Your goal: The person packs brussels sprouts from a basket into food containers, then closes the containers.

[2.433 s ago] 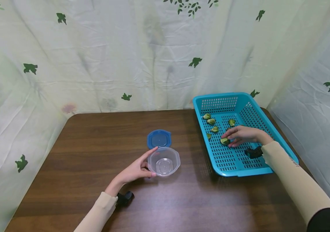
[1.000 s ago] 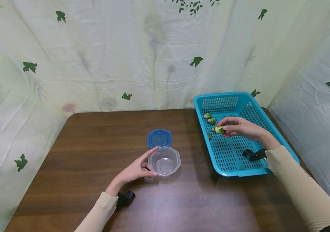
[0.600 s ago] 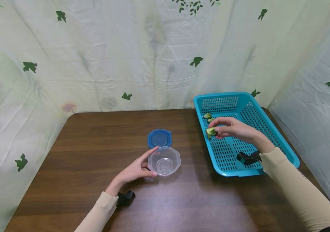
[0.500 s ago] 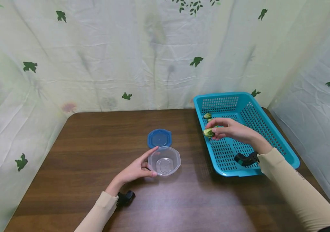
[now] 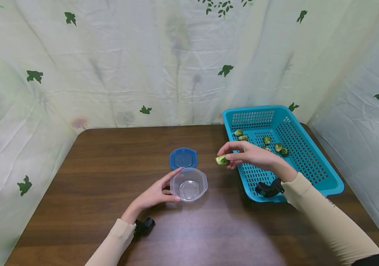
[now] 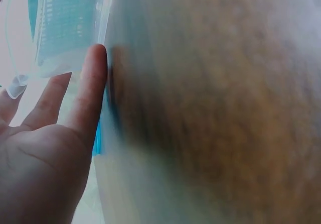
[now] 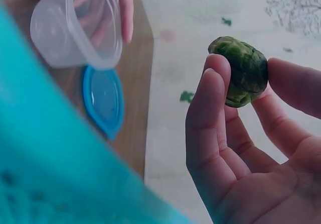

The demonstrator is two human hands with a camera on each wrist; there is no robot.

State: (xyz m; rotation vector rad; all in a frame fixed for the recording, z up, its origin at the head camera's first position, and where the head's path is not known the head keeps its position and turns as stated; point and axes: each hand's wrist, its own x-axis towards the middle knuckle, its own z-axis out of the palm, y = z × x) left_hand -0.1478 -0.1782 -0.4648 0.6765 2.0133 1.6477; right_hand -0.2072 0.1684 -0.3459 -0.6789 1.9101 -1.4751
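Observation:
My right hand [image 5: 250,155] pinches a green Brussels sprout [image 5: 222,160] between thumb and fingertips, held in the air just left of the blue basket [image 5: 322,177]. In the right wrist view the Brussels sprout [image 7: 241,71] looks round, with dark leaves. At the middle of the table, a clear plastic container [image 5: 188,184] stands upright with nothing inside. My left hand [image 5: 154,194] grips its left side, index finger along the far rim and thumb at the near side. Its other fingers are partly hidden. Several more Brussels sprouts [image 5: 278,147] lie in the basket, some behind my right hand.
A blue lid [image 5: 183,158] lies on the brown wooden table [image 5: 119,155], right behind the container. The basket's raised rim stands between its contents and the container. A pale curtain [image 5: 116,74] with leaf prints hangs behind and on both sides.
My right hand has taken hold of a Brussels sprout in the basket, lifted it, and carried it left over the rim. My left hand and the container have stayed in place.

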